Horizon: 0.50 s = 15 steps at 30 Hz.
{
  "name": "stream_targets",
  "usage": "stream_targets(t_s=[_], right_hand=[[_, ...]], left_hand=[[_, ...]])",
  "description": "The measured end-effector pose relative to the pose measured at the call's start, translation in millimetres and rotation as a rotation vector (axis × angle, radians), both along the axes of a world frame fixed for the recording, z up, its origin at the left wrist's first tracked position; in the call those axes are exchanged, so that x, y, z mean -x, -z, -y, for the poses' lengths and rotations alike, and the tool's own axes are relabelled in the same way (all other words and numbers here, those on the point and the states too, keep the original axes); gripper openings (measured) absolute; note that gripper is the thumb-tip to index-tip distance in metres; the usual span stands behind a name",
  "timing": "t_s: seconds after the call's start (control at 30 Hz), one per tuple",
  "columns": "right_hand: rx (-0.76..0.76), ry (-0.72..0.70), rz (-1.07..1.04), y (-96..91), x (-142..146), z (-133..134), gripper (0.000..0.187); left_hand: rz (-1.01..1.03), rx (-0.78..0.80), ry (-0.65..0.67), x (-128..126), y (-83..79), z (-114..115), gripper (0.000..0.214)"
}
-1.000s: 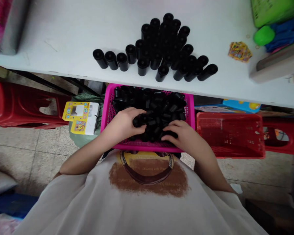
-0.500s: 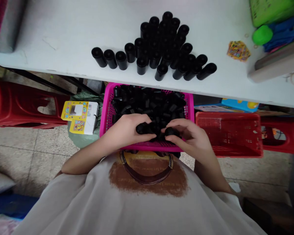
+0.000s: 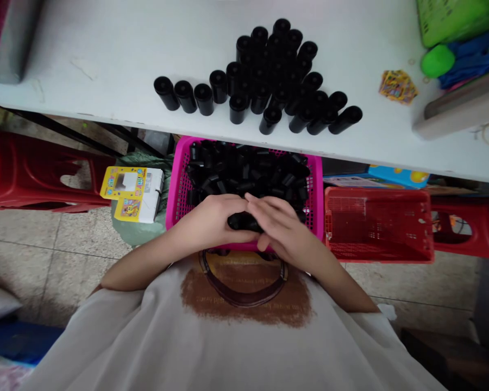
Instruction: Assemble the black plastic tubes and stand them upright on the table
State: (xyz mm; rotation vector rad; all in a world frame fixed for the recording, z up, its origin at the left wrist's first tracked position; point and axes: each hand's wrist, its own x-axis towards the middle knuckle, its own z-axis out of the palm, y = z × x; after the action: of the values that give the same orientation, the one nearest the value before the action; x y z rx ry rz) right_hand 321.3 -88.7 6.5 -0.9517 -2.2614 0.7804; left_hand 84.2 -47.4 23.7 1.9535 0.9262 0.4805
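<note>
Over the near side of a pink basket (image 3: 170, 201), my left hand (image 3: 222, 217) is wrapped round a black plastic cylinder (image 3: 240, 221) that lies about level. My right hand (image 3: 281, 225) has come up against its right end, fingers folded over and thumb below. The palm hides whatever black piece sits there. Many small black plastic parts (image 3: 248, 168) fill the basket under both hands. On the white table beyond stand several black cylinders (image 3: 238, 108) in a close group, a few in a row at the left.
A red basket (image 3: 378, 252) is right of the pink one. Left of it, a yellow and white carton (image 3: 136, 193) rests on a green sack. A red stool (image 3: 32, 174) stands farther left. The white table's edge (image 3: 118, 122) overhangs the pink basket's far side. Small cards (image 3: 398, 87) lie on the table.
My right hand, which held a round black piece apart from the left, has moved left and closed against the end of the cylinder. My left hand keeps its hold.
</note>
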Motion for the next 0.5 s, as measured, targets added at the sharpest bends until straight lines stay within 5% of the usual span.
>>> stream_targets(t_s=[0.17, 0.4, 0.5], right_hand=[[0.106, -0.132, 0.128, -2.6, -1.8, -7.1, 0.074], [0.053, -0.192, 0.054, -2.9, 1.8, -26.1, 0.062], [-0.092, -0.022, 0.112, -5.8, -1.7, -51.1, 0.049]], left_hand=[[0.078, 0.131, -0.024, 0.1, 8.0, -2.7, 0.022], [0.319, 0.500, -0.098, 4.4, 28.0, 5.9, 0.037], [0.357, 0.563, -0.250, 14.4, 29.8, 8.5, 0.050]])
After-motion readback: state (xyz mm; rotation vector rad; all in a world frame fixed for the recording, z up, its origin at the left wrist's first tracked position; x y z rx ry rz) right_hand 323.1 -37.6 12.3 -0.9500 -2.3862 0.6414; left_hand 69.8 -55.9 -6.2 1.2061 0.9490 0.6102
